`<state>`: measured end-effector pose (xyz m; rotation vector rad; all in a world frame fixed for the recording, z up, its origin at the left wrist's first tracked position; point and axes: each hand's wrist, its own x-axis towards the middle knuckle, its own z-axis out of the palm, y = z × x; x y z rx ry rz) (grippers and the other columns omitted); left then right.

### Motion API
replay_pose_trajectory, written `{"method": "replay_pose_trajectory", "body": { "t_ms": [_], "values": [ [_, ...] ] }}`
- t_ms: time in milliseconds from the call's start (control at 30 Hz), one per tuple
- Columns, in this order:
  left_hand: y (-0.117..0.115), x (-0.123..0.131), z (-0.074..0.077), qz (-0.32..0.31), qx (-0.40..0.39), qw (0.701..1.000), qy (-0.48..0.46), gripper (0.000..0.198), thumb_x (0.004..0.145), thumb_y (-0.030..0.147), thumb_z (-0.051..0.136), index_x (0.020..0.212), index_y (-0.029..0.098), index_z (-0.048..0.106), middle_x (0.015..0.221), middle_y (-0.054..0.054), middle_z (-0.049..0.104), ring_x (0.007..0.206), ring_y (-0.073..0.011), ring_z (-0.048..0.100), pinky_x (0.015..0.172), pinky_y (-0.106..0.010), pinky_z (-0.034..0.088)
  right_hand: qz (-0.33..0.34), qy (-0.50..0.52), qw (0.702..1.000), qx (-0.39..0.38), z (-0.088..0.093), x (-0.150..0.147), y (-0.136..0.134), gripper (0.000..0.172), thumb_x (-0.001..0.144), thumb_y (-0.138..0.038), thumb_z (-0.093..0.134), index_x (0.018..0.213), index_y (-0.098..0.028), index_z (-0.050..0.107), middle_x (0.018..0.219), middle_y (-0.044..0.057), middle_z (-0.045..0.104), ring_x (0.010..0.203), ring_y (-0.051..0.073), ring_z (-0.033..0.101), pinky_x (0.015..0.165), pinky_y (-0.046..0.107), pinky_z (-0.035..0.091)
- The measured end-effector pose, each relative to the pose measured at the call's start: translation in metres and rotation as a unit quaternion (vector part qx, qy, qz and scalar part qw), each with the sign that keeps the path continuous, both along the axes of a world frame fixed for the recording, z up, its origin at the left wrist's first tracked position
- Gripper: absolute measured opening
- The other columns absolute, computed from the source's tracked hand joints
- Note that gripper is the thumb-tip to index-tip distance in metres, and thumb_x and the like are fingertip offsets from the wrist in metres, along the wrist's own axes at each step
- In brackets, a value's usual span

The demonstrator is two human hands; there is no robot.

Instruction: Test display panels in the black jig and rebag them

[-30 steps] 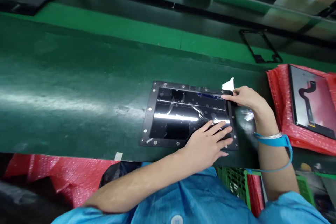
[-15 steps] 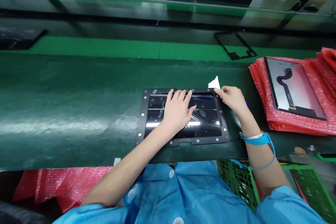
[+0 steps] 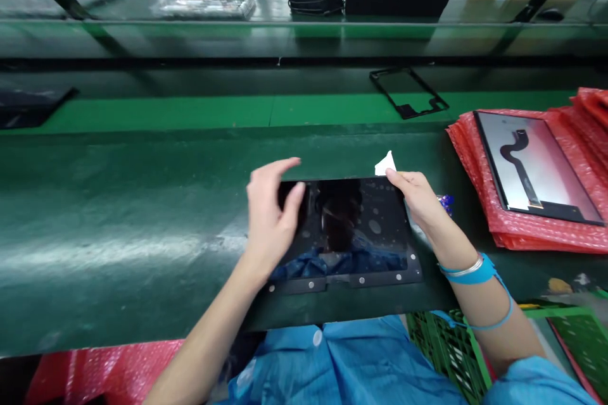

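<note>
Glossy black panel (image 3: 361, 221) lies at the middle of the table's near edge, over a matte black fixture frame (image 3: 361, 280) whose near rail of pale rivets shows below it. Its surface is mirror-dark, dotted with faint round marks, and reflects a blue garment. It looks tipped up off the frame, though how far cannot be told.

The left hand (image 3: 268, 215) grips the panel's left edge, thumb on the face and fingers curled over the far corner. The right hand (image 3: 418, 199) is at the far right corner, thumb and fingers pinched shut on a white tab (image 3: 384, 166) that stands up from it; a blue wrist strap (image 3: 475, 269) circles that wrist.

To the left, the green table (image 3: 118, 215) runs bare and wide. To the right, a stack of red bubble wrap (image 3: 475, 202) lies near, carrying a screen (image 3: 536, 168) with a flex cable. Toward the far edge, a thin black bezel (image 3: 408, 92) lies well apart.
</note>
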<state>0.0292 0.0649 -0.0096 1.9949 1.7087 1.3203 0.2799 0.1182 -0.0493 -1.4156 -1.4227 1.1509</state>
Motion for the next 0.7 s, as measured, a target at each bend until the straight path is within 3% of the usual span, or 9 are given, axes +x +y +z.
{"method": "replay_pose_trajectory", "body": {
  "t_ms": [100,167,233,333,433,500,567,700],
  "values": [
    [0.005,-0.025,-0.004,0.066,-0.094,0.976,-0.184,0.029,0.086,0.045,0.063,0.102,0.021,0.066,0.102,-0.007,0.071,0.098,-0.0248,0.066,0.088,-0.038,0.051,-0.004,0.034,0.999,-0.004,0.001,-0.003,-0.001,0.068,0.068,-0.087,0.058,0.055,-0.024,0.038,0.053,-0.002,0.039,0.056,0.015,0.043,0.053,0.029,0.036],
    [0.008,-0.031,-0.006,0.054,-0.200,0.923,-0.325,0.036,0.077,0.055,0.070,0.080,0.020,0.067,0.076,-0.005,0.069,0.079,-0.0254,0.068,0.069,-0.035,0.054,-0.002,0.047,0.999,-0.004,0.003,-0.005,-0.002,0.067,0.069,-0.087,0.058,0.056,-0.024,0.040,0.053,-0.002,0.040,0.057,0.015,0.043,0.054,0.029,0.037],
    [0.010,-0.032,-0.005,0.053,-0.253,0.868,-0.424,0.041,0.066,0.059,0.078,0.065,0.021,0.062,0.060,-0.003,0.064,0.069,-0.0258,0.068,0.057,-0.033,0.053,0.008,0.055,0.998,-0.002,0.007,-0.005,-0.003,0.066,0.071,-0.087,0.057,0.058,-0.023,0.044,0.054,-0.002,0.043,0.059,0.016,0.045,0.056,0.029,0.040],
    [0.012,-0.032,0.000,0.094,-0.224,0.830,-0.503,0.038,0.060,0.051,0.085,0.058,0.020,0.062,0.055,-0.001,0.064,0.062,-0.0214,0.067,0.054,-0.029,0.054,0.041,0.061,0.997,-0.001,0.016,-0.003,-0.005,0.066,0.069,-0.087,0.059,0.059,-0.022,0.050,0.057,-0.001,0.048,0.062,0.016,0.049,0.060,0.030,0.043],
    [0.014,-0.038,0.005,0.151,-0.191,0.789,-0.564,0.029,0.072,0.040,0.081,0.062,0.017,0.067,0.058,-0.001,0.068,0.056,-0.0161,0.066,0.056,-0.025,0.055,0.109,0.068,0.991,-0.022,0.028,-0.001,-0.010,0.061,0.061,-0.080,0.073,0.064,-0.020,0.060,0.066,0.001,0.059,0.068,0.018,0.056,0.064,0.030,0.047],
    [0.016,-0.043,0.005,0.179,-0.180,0.769,-0.587,0.024,0.082,0.033,0.074,0.066,0.016,0.070,0.063,-0.003,0.071,0.057,-0.0159,0.067,0.059,-0.026,0.057,0.160,0.089,0.982,-0.045,0.034,-0.001,-0.015,0.056,0.064,-0.074,0.076,0.068,-0.019,0.066,0.070,0.002,0.065,0.068,0.019,0.060,0.064,0.030,0.050],
    [0.018,-0.046,0.004,0.191,-0.171,0.761,-0.595,0.026,0.090,0.026,0.065,0.067,0.015,0.071,0.065,-0.003,0.072,0.059,-0.0163,0.068,0.061,-0.027,0.058,0.184,0.112,0.975,-0.061,0.035,-0.003,-0.017,0.054,0.072,-0.072,0.071,0.065,-0.019,0.066,0.065,0.002,0.065,0.063,0.018,0.061,0.062,0.029,0.050],
    [0.020,-0.044,-0.001,0.183,-0.156,0.761,-0.603,0.032,0.095,0.020,0.058,0.066,0.016,0.071,0.063,-0.001,0.072,0.059,-0.0152,0.068,0.063,-0.027,0.058,0.164,0.125,0.975,-0.078,0.029,-0.007,-0.017,0.055,0.077,-0.071,0.068,0.059,-0.019,0.062,0.054,0.001,0.062,0.050,0.015,0.057,0.055,0.028,0.049]
  ]
}}
